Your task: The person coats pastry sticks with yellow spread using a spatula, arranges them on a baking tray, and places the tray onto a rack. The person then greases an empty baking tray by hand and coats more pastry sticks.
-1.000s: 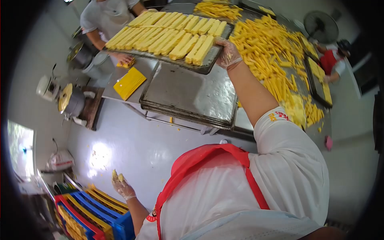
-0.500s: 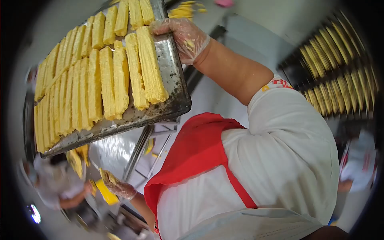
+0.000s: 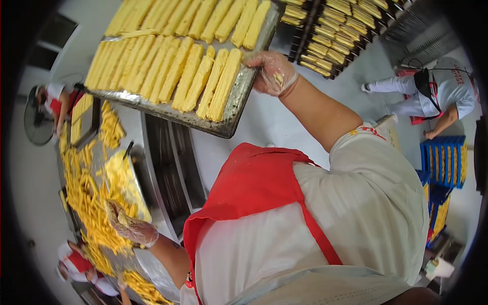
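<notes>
Clock positions are read from the apron point(image 3: 249, 185), twelve straight ahead of the wearer.

Right hand point(image 3: 272, 72), twelve o'clock: clamped on the side rim of the tray point(image 3: 234, 114). The clear plastic glove is wrinkled and smeared with dough; fingers under the metal are hidden. Left hand point(image 3: 129, 226), between eight and nine o'clock: fingers loosely extended, dough on the glove, no held thing visible.

Tray, eleven o'clock: raised off the table point(image 3: 134, 124). Stiff, dark-edged sheet metal, shallow lip, rounded corner, dull scuffed base. Loaded, it should be heavy and inclined to tip about a single-handed hold. Preferred grip: the bare rim, at opposite sides, clear of the load. Thin plastic on smooth metal may slip. Support at the far edge is out of view.

Sticks point(image 3: 223, 86) on the tray: two rows, long, square-ended, pale yellow, ridged lengthwise. They look soft and easily dented; lift only from beneath. A thin strip of dough lies between the rows.

Pile point(image 3: 84, 195), nine o'clock: smoother, deeper-yellow pieces heaped loosely on the metal table.

Rack point(image 3: 330, 40), one o'clock: dark metal, filled with similar rows. Crates point(image 3: 442, 157), three o'clock: slotted, blue, apparently rigid plastic.
</notes>
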A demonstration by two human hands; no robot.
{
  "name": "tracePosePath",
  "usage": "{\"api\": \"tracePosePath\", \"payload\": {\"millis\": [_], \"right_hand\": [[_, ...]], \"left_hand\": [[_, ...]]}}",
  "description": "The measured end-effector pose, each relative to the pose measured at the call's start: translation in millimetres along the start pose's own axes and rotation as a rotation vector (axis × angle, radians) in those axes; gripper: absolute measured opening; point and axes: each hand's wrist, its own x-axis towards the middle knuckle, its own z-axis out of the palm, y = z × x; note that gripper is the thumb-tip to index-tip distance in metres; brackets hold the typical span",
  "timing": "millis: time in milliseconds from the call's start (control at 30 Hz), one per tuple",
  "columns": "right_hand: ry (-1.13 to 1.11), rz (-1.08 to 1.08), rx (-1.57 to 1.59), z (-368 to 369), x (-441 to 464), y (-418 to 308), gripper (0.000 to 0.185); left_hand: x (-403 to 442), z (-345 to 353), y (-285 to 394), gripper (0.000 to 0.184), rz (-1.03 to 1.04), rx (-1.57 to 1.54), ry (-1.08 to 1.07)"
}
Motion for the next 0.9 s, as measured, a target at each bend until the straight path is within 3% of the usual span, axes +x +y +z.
{"api": "tracePosePath", "payload": {"millis": [100,167,233,267,367,400,433,500,533,633,667,700,800,867,900], "right_hand": [[0.108,-0.049,0.051,-68.9,-8.0,-37.7,0.052],[0.146,-0.034,0.093,-119.9,-12.7,-46.7,0.051],[0.283,-0.048,0.140,-152.4,-3.1,-20.0,0.051],[0.291,-0.075,0.149,-159.9,5.9,-26.9,0.052],[0.327,-0.117,0.271,-219.4,16.7,-27.6,0.054],[0.318,-0.119,0.273,-234.1,20.3,-28.2,0.054],[0.308,-0.125,0.303,-272.8,29.1,-1.6,0.053],[0.341,-0.184,0.313,-293.2,44.7,-0.1,0.052],[0.412,-0.220,0.313,-312.3,44.8,7.7,0.050],[0.510,-0.273,0.364,-359.4,38.9,27.0,0.043],[0.524,-0.231,0.418,-395.3,97.7,80.7,0.041],[0.600,-0.271,0.424,-409.4,90.9,72.1,0.039],[0.589,-0.346,0.417,-430.7,82.6,61.6,0.035],[0.591,-0.416,0.401,-444.4,82.2,55.4,0.040],[0.556,-0.333,0.440,-476.6,147.1,127.5,0.040]], "left_hand": [[45.3,66.4,38.8,0.058,0.008,-0.253,0.046],[67.4,92.6,67.1,0.057,-0.002,-0.265,0.034],[64.4,108.5,53.6,0.028,-0.194,-0.436,0.070],[88.6,114.2,62.8,0.028,-0.030,0.009,0.001],[126.5,146.8,54.7,0.029,0.040,-0.089,0.005],[136.4,160.8,56.4,0.028,-0.023,-0.179,0.029],[112.9,175.0,48.4,0.028,-0.029,-0.133,0.045],[150.2,208.8,17.6,0.029,0.184,-0.319,0.047],[158.5,216.8,2.3,0.027,0.474,0.076,0.045],[163.2,253.1,-1.9,0.025,0.521,0.122,0.101],[144.0,269.1,-37.0,0.025,0.485,0.154,0.103],[151.8,280.3,-28.6,0.025,0.488,0.144,0.107],[180.5,303.3,-11.9,0.036,0.161,-0.597,-0.056],[193.7,314.3,-1.6,0.041,0.065,-0.651,-0.101],[169.5,328.9,-50.6,0.047,-0.045,-0.603,-0.147]]}}
